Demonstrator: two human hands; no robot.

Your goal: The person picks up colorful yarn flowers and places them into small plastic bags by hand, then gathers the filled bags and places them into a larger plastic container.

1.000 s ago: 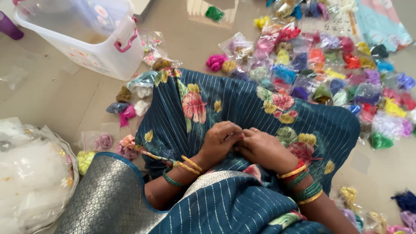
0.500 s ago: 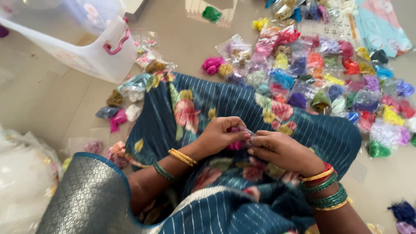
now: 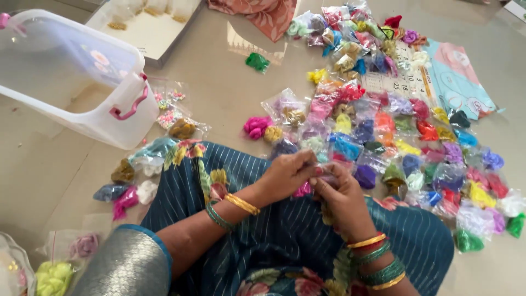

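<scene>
I sit on the floor in a blue striped, flowered garment (image 3: 285, 241). Over my lap, my left hand (image 3: 287, 174) and my right hand (image 3: 339, 198) meet, both pinching a small clear plastic packet (image 3: 324, 176) with pink material inside. A pink tuft (image 3: 302, 190) shows under my left hand. Bangles ring both wrists. Just beyond my hands lie many small clear packets (image 3: 383, 126) of coloured fabric flowers, spread across the floor.
A large clear plastic storage box (image 3: 71, 82) with pink latches stands at the upper left. A shallow tray (image 3: 148, 33) lies behind it. Loose packets (image 3: 129, 186) lie at my left. A printed calendar sheet (image 3: 455, 77) lies under packets at the upper right.
My hands moved forward off my lap toward the packets, and now hold a small packet between them. The view tilted up, showing more of the floor and the spread.
</scene>
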